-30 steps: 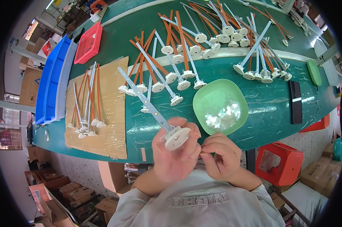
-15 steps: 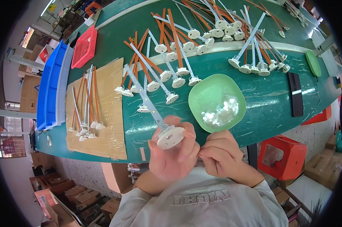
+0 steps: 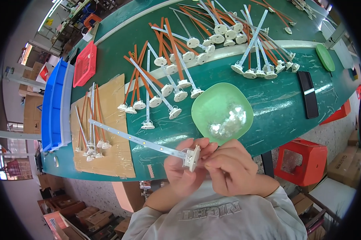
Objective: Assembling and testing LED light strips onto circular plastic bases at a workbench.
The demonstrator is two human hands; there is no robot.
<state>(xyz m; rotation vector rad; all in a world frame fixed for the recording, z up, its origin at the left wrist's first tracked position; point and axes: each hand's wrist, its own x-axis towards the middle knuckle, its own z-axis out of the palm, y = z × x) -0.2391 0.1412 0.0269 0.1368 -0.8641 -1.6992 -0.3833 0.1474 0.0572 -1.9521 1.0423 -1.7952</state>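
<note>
My left hand point(image 3: 179, 170) grips an LED light strip point(image 3: 136, 140) by its round white base point(image 3: 193, 158). The strip reaches out to the left over the table, its small yellow chips facing up, and the base stands on edge with its flat face to the right. Close against that face, my right hand point(image 3: 231, 166) is closed in a pinch; whatever lies between its fingertips is too small to make out. Just beyond my hands sits a light green bowl point(image 3: 208, 108) holding small shiny pieces.
Several more strips with white bases point(image 3: 174, 112) lie across the green table point(image 3: 268, 104). Cardboard point(image 3: 112, 160) under another bunch lies left, beside a blue bin point(image 3: 52, 108) and a red basket point(image 3: 85, 64). A black phone point(image 3: 309, 96) lies right; a red stool point(image 3: 314, 162) stands below.
The held strip has swung from pointing up and away to pointing left, and its base has turned on edge. My right hand has come up against the base.
</note>
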